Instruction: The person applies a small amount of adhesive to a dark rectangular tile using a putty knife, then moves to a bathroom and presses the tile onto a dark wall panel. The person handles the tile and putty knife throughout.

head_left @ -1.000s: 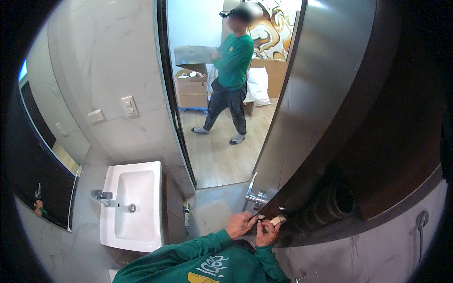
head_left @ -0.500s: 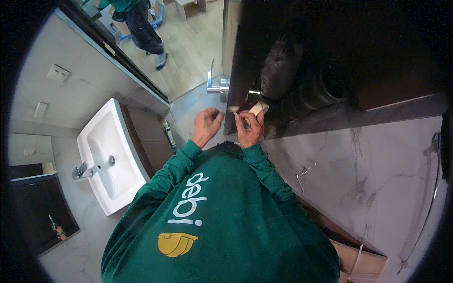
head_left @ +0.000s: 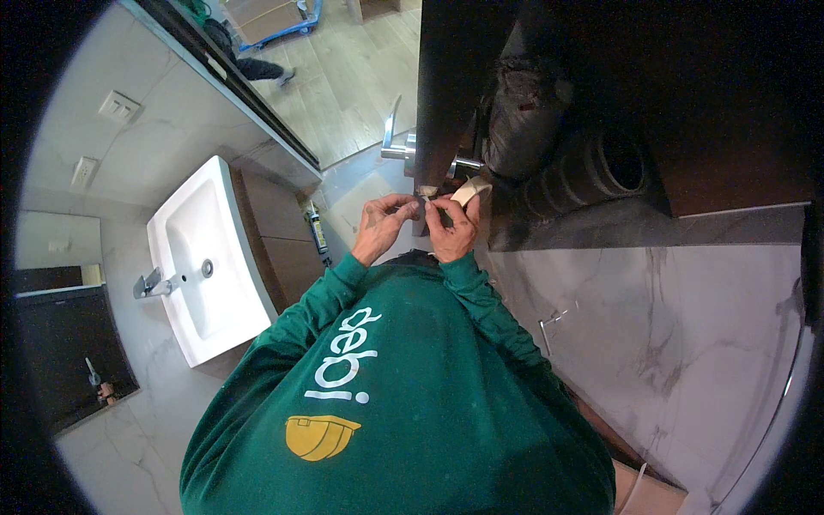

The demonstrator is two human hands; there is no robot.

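Note:
A dark door stands on edge in front of me, with a chrome lever handle on its left face. At the door's narrow edge, just below the handle, both hands meet close together. My left hand is closed in a pinch; what its fingertips hold is too small to make out. My right hand is closed too, with a roll of cream masking tape held against its fingers. Between the fingertips and the handle shows a small pale scrap, perhaps tape, on the door edge.
To the left are a white washbasin on a brown cabinet and a sealant tube beside it. Dark rolled material sits on the right behind the door. Beyond the doorway, another person's leg shows near a blue-edged cart.
My left hand has moved right, its fingertips now meeting those of the right hand at the door edge. The view has shifted a little, and the other person has moved left, mostly out of sight.

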